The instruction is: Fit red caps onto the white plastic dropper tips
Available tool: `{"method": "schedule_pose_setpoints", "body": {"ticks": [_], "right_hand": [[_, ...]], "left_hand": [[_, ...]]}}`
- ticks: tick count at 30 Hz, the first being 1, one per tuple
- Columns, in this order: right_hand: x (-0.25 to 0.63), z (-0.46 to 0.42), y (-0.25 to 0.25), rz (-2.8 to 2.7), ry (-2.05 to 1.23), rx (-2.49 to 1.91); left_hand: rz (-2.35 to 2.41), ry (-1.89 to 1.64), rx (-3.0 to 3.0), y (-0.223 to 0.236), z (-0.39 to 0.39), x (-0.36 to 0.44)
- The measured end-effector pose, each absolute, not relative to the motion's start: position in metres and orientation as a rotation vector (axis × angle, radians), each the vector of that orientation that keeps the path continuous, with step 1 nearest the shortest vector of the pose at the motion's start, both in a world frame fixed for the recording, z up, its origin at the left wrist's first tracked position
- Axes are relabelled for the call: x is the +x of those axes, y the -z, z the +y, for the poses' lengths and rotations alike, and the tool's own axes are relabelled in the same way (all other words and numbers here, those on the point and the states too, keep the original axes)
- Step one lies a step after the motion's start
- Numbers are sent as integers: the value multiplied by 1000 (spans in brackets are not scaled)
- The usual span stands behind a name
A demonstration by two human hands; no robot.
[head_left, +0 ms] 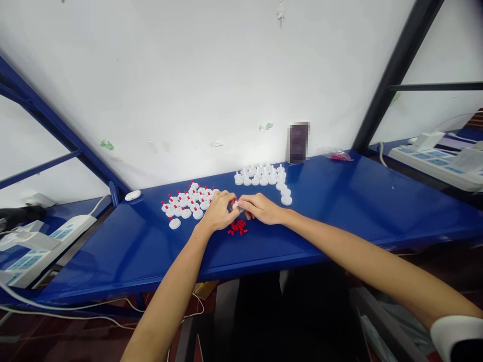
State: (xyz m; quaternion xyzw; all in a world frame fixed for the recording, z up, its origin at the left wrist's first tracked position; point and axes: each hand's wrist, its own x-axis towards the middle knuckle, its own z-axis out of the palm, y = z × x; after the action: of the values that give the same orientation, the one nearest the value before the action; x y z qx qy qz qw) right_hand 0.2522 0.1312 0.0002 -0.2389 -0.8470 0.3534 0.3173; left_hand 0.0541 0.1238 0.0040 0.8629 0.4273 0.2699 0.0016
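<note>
Hands (222,211) together, fingers (248,199) bent around white piece (236,205).

The left hand (221,211) and right hand (263,209) are bare, with slim fingers, and bare forearms run back from the wrists. At the lower right edge of the view, a smooth white, rounded cuff-like piece (447,329) with a black part beside it lies against the right arm; whether it is a sleeve cannot be told. Dark, nearly black clothing (260,317) covers the legs, its details lost in shadow.
</note>
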Motion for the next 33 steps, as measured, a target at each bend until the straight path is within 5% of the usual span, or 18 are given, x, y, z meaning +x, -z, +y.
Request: {"method": "schedule_pose_setpoints", "body": {"ticks": [7,18,24,33], "right_hand": [[252,135,4,-2134,-931,-669],[277,155,-17,-2061,279,-1608],[289,162,-13,-2120,263,-1897],[281,159,-13,-2236,111,-1711]], "left_hand": [[1402,-915,2487,-4,124,49],[1306,-963,2467,-6,127,46],[1260,-1020,2447,-4,128,46],[1296,-1039,2436,-4,127,48]]}}
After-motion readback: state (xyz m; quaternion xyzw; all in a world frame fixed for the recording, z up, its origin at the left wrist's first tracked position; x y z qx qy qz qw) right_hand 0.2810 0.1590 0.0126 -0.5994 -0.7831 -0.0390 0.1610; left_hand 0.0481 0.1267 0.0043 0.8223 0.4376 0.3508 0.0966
